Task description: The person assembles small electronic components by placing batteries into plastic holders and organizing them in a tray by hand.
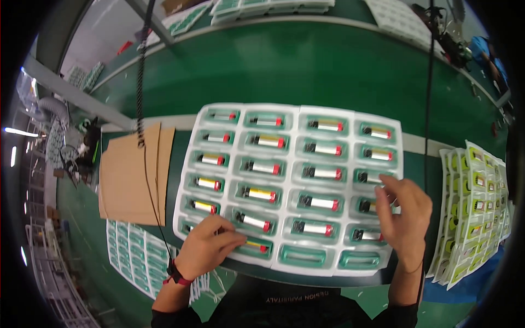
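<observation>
Hands over white moulded plastic blister tray (350, 117) on green table (306, 65), pockets holding silver cylindrical cells with red ends (262, 194); left hand (210, 246) flat on near-left pockets, fingers together; right hand (403, 210) loosely curled at right edge, possibly pinching cell; brown cardboard sheet (131, 175) left

The scene is evenly and brightly lit from overhead, with soft glare on the white tray (240, 257) between the hands. Straight edges are bent by fisheye distortion, and the rim is blackened.

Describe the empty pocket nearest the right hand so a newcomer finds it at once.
Start at the white moulded tray on the green table. Follow its nearest row to the right corner, below the right hand: the empty pocket shows bare green, while pockets above hold silver cells.
</observation>
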`<move>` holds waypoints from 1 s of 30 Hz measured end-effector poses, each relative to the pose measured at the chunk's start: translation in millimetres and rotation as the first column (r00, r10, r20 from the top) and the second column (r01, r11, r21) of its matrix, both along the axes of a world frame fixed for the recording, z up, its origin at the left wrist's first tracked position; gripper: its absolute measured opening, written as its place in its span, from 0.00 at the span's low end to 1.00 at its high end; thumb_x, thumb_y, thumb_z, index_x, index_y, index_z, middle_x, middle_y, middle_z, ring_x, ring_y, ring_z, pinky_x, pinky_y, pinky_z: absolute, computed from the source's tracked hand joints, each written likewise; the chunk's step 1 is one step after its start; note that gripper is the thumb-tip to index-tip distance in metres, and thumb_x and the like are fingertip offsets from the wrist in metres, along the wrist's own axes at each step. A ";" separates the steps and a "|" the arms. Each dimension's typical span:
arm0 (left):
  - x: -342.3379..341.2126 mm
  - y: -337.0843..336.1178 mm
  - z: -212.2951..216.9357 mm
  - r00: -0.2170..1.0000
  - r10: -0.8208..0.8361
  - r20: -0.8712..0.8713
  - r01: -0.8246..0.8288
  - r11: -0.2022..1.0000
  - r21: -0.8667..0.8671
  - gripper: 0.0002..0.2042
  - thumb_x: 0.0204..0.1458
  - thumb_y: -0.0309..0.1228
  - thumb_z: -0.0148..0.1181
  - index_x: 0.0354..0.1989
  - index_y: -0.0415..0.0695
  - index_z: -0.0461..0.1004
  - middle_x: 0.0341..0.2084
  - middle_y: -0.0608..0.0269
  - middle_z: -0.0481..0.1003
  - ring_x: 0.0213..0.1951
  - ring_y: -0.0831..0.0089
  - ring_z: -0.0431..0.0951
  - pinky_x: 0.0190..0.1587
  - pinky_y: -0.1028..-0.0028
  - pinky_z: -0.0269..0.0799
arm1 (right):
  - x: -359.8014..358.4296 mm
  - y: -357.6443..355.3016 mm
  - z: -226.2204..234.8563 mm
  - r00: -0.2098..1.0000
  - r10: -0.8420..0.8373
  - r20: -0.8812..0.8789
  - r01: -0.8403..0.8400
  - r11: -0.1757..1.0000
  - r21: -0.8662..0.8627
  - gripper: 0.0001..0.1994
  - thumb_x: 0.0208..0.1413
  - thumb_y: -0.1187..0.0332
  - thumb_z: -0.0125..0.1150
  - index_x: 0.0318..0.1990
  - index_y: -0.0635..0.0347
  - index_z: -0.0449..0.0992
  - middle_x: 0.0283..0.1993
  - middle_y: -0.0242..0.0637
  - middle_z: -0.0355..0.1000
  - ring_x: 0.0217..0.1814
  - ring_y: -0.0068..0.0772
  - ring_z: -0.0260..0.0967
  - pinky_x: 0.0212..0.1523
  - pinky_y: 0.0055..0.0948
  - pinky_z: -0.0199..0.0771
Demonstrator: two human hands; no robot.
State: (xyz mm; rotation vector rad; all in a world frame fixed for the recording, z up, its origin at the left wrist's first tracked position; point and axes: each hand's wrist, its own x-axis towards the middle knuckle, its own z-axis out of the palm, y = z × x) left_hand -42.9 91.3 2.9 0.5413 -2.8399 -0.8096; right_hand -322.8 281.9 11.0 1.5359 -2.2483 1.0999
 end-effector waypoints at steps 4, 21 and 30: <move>6.7 0.0 8.0 1.000 0.008 0.028 -0.008 1.000 0.012 0.08 0.39 0.26 0.69 0.30 0.47 0.80 0.27 0.66 0.69 0.29 0.70 0.72 0.29 0.74 0.69 | 2.7 3.0 -0.3 0.999 0.001 0.053 0.000 1.000 -0.029 0.11 0.42 0.82 0.63 0.37 0.65 0.76 0.21 0.38 0.69 0.19 0.33 0.67 0.20 0.28 0.65; 62.6 -94.9 -20.3 0.795 0.572 -0.201 -0.591 0.805 -0.048 0.14 0.59 0.36 0.54 0.47 0.39 0.75 0.38 0.58 0.77 0.33 0.72 0.73 0.33 0.76 0.68 | -40.4 7.4 -30.5 0.928 -0.362 0.088 0.365 0.931 -0.020 0.12 0.53 0.70 0.59 0.43 0.66 0.72 0.38 0.46 0.67 0.36 0.48 0.70 0.34 0.40 0.72; -16.4 -187.6 -17.5 0.933 0.357 -0.037 -0.358 0.934 -0.007 0.14 0.60 0.34 0.49 0.44 0.35 0.72 0.35 0.60 0.74 0.30 0.76 0.68 0.33 0.77 0.62 | -60.6 6.5 -55.1 0.772 -0.471 0.428 0.452 0.879 0.152 0.18 0.58 0.61 0.54 0.50 0.64 0.72 0.38 0.45 0.71 0.40 0.46 0.71 0.40 0.36 0.70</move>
